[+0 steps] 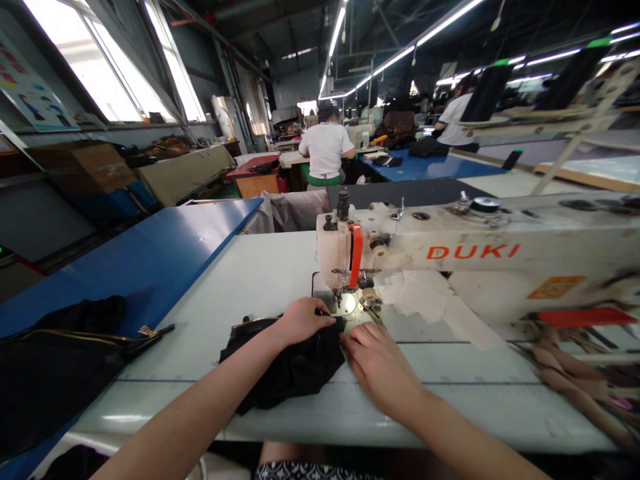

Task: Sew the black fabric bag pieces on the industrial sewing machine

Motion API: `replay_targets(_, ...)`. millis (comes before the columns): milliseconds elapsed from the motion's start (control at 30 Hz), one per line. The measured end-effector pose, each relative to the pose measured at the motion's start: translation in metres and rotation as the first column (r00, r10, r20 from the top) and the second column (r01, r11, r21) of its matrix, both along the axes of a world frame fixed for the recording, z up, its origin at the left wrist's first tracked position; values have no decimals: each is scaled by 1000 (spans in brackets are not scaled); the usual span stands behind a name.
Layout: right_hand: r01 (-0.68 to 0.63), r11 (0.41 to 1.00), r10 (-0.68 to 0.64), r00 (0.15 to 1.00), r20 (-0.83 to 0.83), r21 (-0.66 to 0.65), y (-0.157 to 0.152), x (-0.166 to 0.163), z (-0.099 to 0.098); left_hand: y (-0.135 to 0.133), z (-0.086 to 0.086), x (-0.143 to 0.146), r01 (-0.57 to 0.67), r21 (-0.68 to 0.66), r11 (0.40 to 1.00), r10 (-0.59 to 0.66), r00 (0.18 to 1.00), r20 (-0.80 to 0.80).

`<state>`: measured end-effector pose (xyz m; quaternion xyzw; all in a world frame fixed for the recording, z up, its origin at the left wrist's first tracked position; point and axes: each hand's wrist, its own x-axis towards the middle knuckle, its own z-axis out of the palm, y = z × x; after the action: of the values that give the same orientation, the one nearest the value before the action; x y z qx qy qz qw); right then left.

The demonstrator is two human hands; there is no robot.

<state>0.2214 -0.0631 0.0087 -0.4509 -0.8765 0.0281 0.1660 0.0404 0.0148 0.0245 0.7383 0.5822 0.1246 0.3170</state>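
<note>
A piece of black fabric (pixel 295 367) with a metal zipper (pixel 250 321) along its far edge lies bunched on the pale sewing table (pixel 270 267). My left hand (pixel 306 320) rests over it, fingers closed on the cloth close to the needle area. On the right edge of the fabric, my right hand (pixel 373 357) pinches the cloth with bent fingers. Just beyond both hands stands the white sewing machine (pixel 400 240) with an orange lever guard. Its presser foot and needle (pixel 343 297) sit above the lit metal plate; whether the cloth reaches under the foot is hard to see.
White paper-like pieces (pixel 425 300) lie under the machine arm. More black fabric with a gold zipper (pixel 55 353) is on the left, beside a blue table (pixel 150 257). Cloth strips (pixel 575 373) hang at right. A person (pixel 326 150) in a white shirt sits ahead.
</note>
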Motion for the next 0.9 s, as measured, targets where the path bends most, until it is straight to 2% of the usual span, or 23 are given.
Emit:
replay_targets(733, -50, 998, 49, 998, -30, -33, 3, 5, 2, 13, 3, 3, 18, 14, 1000, -17, 999, -50)
replay_targets(900, -88, 994, 79, 989, -127, -65, 12, 13, 1, 13, 4, 3, 36, 4, 999, -36, 997, -69)
